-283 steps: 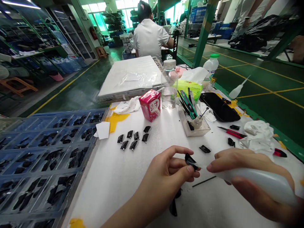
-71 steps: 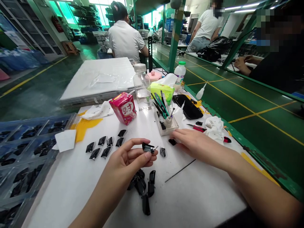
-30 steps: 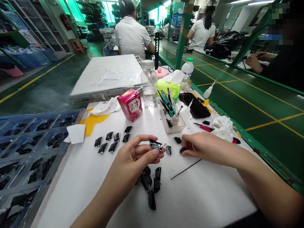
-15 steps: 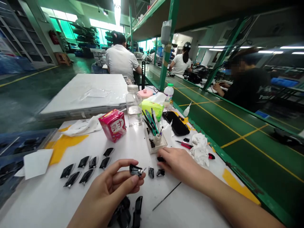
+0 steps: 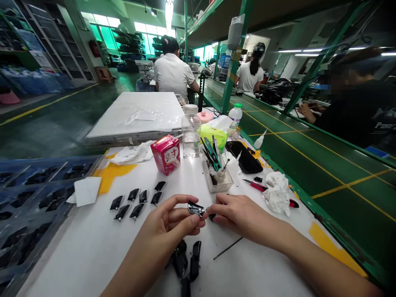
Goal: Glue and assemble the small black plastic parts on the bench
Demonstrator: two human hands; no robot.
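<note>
My left hand point(image 5: 177, 220) pinches a small glossy black plastic part point(image 5: 195, 209) between thumb and fingers, its shiny clear end pointing right. Close beside it, my right hand point(image 5: 236, 212) has its fingers bent together, fingertips almost at that end. Another small dark piece point(image 5: 212, 217) shows partly under the right fingertips; whether they grip it or anything else is hidden. Left of my hands, several black parts with clear edges point(image 5: 137, 211) lie in loose rows. Below, larger black pieces point(image 5: 194, 260) form a pile partly covered by my left wrist. A thin black rod point(image 5: 228, 248) rests nearby.
A white tool holder point(image 5: 221, 185) with tweezers stands ahead, near a red drink box point(image 5: 166, 154), a clear bottle point(image 5: 191, 136) and a phone point(image 5: 244, 156). Crumpled tissue point(image 5: 276, 192) lies right. A blue compartment tray point(image 5: 66, 167) is at left. Co-workers sit beyond.
My right hand has moved left and closer to my left hand, covering small black pieces that lay visible on the table. The left hand still holds its part. The view has turned left.
</note>
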